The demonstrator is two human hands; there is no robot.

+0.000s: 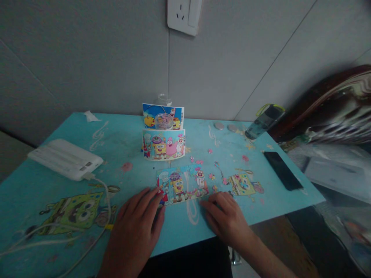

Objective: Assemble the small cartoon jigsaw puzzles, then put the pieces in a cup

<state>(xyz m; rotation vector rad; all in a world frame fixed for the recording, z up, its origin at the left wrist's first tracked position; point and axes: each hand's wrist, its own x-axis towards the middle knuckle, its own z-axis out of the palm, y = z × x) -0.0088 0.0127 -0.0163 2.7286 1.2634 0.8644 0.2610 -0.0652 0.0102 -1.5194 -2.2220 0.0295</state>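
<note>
A small cartoon jigsaw puzzle (183,184) lies flat on the blue cartoon-printed table (136,139), near its front edge. My left hand (136,226) rests palm down with its fingertips touching the puzzle's lower left corner. My right hand (224,216) lies flat with its fingertips at the puzzle's lower right edge. Neither hand grips anything. Behind the puzzle stands a reference picture card (164,144), and a second card (163,116) stands behind that with a clear cup in front of it.
A white power bank (65,159) with a cable (102,193) sits at the left. A black phone (282,170) lies at the right, a tipped bottle (262,122) behind it. Small loose bits (213,176) lie right of the puzzle. A wall socket (184,15) is above.
</note>
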